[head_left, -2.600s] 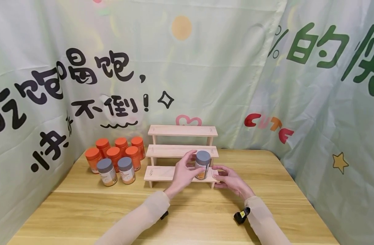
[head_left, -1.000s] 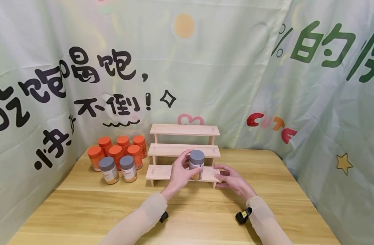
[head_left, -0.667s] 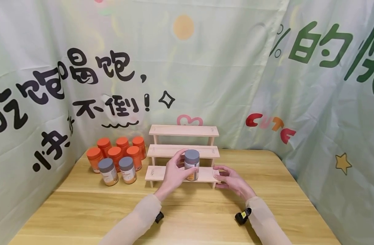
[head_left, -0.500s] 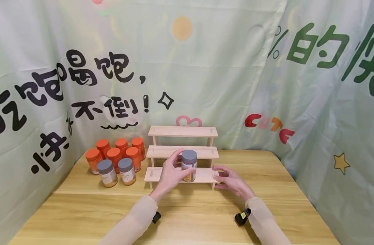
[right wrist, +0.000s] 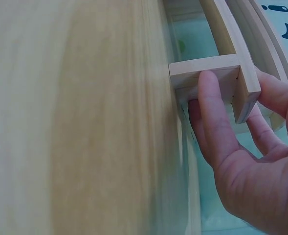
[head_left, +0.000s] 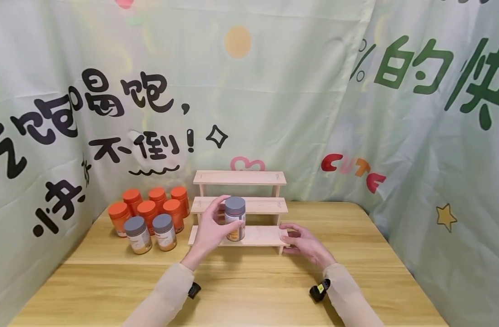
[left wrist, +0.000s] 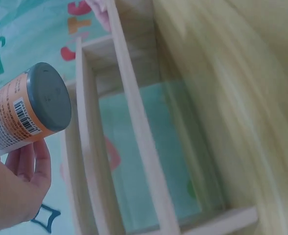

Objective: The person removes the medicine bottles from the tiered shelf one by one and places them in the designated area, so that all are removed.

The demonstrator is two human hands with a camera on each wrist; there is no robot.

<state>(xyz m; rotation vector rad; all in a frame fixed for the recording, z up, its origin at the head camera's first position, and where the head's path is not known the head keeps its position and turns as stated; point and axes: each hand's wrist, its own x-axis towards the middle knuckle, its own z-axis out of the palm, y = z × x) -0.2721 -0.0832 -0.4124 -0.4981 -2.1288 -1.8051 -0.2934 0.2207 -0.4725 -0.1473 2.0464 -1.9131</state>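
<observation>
My left hand (head_left: 212, 229) grips a grey-lidded supplement jar (head_left: 235, 219), upright in front of the stand's lower tiers. In the left wrist view, the jar's barcode label and dark grey end (left wrist: 48, 96) show, with a gap between jar and shelf boards. At the right end of a three-tier wooden display stand (head_left: 239, 177), my right hand (head_left: 304, 245) holds the lowest tier. The right wrist view shows fingertips (right wrist: 210, 81) against its leg, with the thumb side around the shelf board (right wrist: 246, 83).
Left of the stand, several orange-lidded jars (head_left: 147, 210) stand in a cluster, with two grey-lidded jars (head_left: 138, 236) in front. Behind the wooden table (head_left: 249, 290) hangs a printed pale green curtain (head_left: 282, 91). Both wrists wear small black cameras (head_left: 319, 290).
My left hand has carried the jar leftward, from near the right end of the lowest shelf toward its middle. The right hand stays at the stand's right end. The head view shifts slightly.
</observation>
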